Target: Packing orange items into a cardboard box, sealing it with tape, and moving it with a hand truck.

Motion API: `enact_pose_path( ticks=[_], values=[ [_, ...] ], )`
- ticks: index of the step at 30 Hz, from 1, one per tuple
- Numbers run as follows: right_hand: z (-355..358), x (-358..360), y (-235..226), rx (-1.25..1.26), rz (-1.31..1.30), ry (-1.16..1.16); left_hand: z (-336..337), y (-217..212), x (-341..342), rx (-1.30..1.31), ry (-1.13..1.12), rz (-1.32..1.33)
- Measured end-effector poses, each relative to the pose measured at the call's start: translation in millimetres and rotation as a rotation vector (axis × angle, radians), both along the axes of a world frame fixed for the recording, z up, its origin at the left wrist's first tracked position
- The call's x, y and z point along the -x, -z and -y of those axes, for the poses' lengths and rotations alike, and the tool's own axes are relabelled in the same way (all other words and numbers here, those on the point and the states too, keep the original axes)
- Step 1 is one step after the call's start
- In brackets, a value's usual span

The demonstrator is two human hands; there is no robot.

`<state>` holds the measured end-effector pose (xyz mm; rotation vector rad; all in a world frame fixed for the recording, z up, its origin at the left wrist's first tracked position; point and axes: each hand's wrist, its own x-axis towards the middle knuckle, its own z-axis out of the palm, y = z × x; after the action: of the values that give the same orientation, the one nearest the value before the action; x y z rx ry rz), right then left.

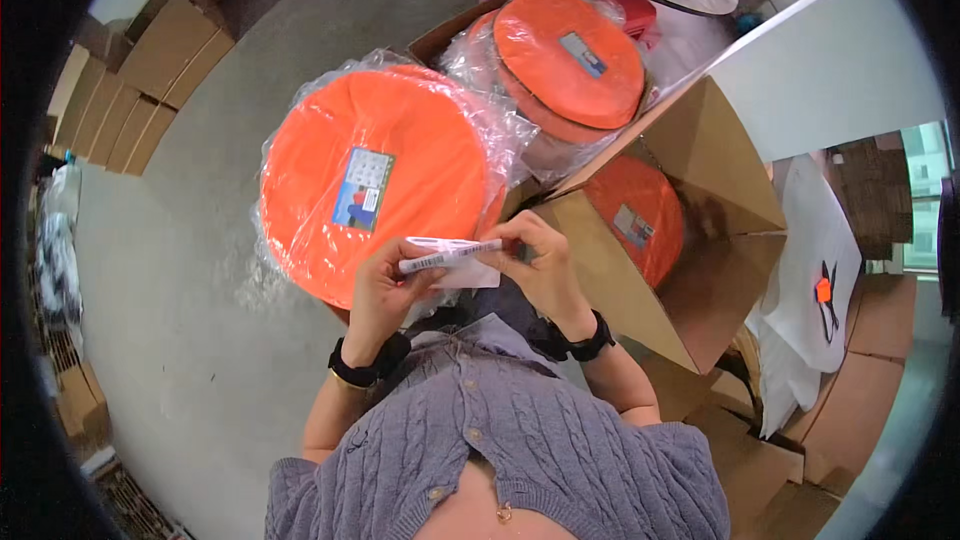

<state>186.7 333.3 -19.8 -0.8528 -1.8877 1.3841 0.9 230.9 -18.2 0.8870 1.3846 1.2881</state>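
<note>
White barcode-label strip (450, 256) stretched between fingertips: left hand (377, 285) pinches left end, right hand (545, 258) pinches right end; wrists angled inward, backs upward. Plastic-wrapped round orange bundle (425, 150) beyond left fingers.

The grey floor (170, 270) spreads out left of the left hand (380, 285). Brown boxes (165, 60) sit on it, far ahead on that side. Two tiny dark specks (212, 377) lie closer. Right of the right hand (540, 262) is a big open box (720, 285), its bottom hidden.
</note>
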Motion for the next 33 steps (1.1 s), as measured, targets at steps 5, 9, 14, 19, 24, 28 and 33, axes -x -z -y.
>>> enact_pose_path(
  ticks=[5, 9, 14, 19, 24, 28, 33],
  values=[
    [-33, 13, -3, -0.308, -0.018, 0.051, -20, 9, 14, -0.023, -0.034, -0.056],
    [-82, 25, -8, -0.276, -0.034, -0.061, -47, 20, 29, -0.040, -0.049, -0.028],
    [-243, 46, 1, 0.375, -0.620, 0.066, -95, 23, 44, 0.046, -0.181, 0.056],
    [-449, 24, 157, 0.730, -0.537, 0.289, -149, 56, 33, 0.320, -0.237, -0.091],
    [-600, -119, 365, 0.724, -0.244, 0.847, -201, 103, 2, 0.435, -0.254, -0.037],
    [-651, -162, 421, 0.628, -0.086, 0.890, -161, 162, 16, 0.660, -0.051, -0.318],
    [-674, -156, 439, 0.580, -0.006, 0.963, -202, 150, 6, 0.650, -0.158, -0.115]
  ],
)
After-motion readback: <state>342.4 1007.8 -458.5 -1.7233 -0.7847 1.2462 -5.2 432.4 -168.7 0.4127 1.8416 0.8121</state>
